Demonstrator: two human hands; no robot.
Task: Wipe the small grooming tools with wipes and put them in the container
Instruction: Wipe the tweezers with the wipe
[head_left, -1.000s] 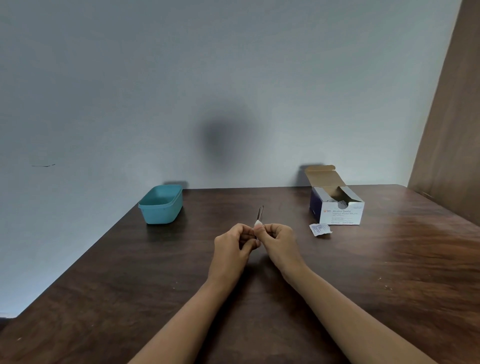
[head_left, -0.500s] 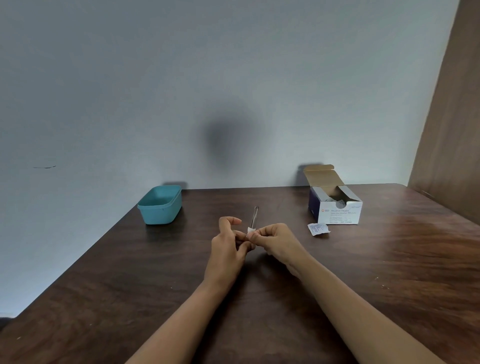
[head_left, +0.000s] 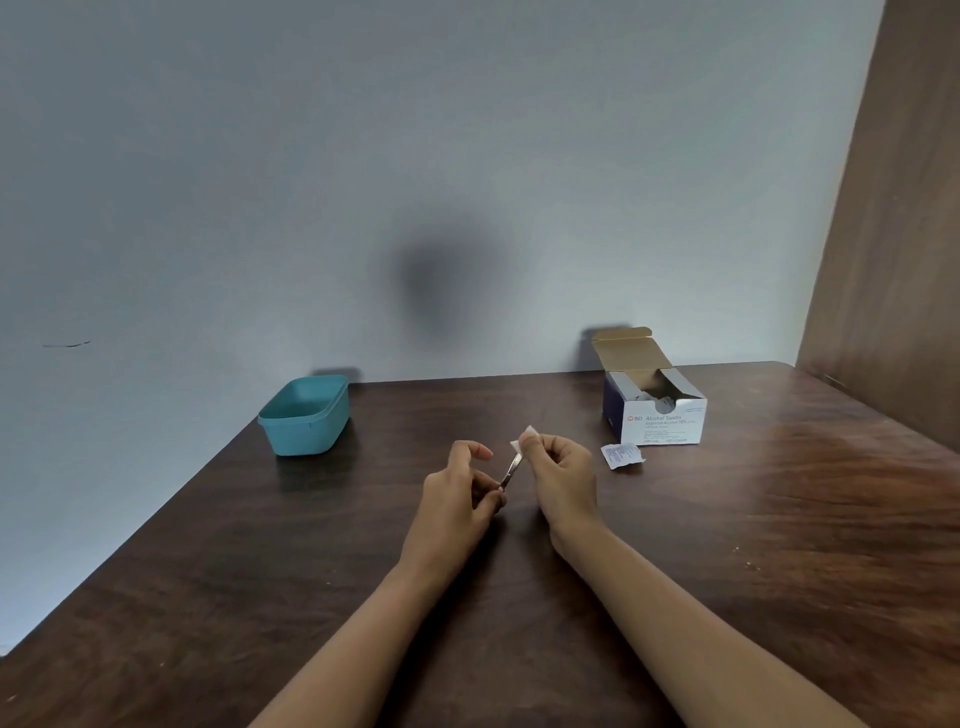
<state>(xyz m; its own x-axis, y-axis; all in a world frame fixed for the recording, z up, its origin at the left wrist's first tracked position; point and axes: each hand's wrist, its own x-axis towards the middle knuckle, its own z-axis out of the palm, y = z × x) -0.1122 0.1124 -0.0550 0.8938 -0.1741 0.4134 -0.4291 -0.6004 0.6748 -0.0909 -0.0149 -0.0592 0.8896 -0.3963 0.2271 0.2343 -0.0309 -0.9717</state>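
Over the middle of the dark wooden table (head_left: 779, 545), my left hand (head_left: 457, 493) pinches the lower end of a thin metal grooming tool (head_left: 511, 471) that slants up to the right. My right hand (head_left: 561, 478) pinches a small white wipe (head_left: 523, 439) folded round the tool's upper tip. The teal container (head_left: 306, 415) stands at the back left of the table, apart from both hands; what lies inside it is hidden.
An open white and blue box of alcohol swabs (head_left: 657, 410) sits at the back right. A torn swab wrapper (head_left: 622, 455) lies just in front of it. A grey wall runs behind the table and a brown wooden panel (head_left: 893, 234) stands at the right.
My right hand has slid the wipe from the tool's base up to its tip. The tool now slants more to the right, and my left index finger has lifted.
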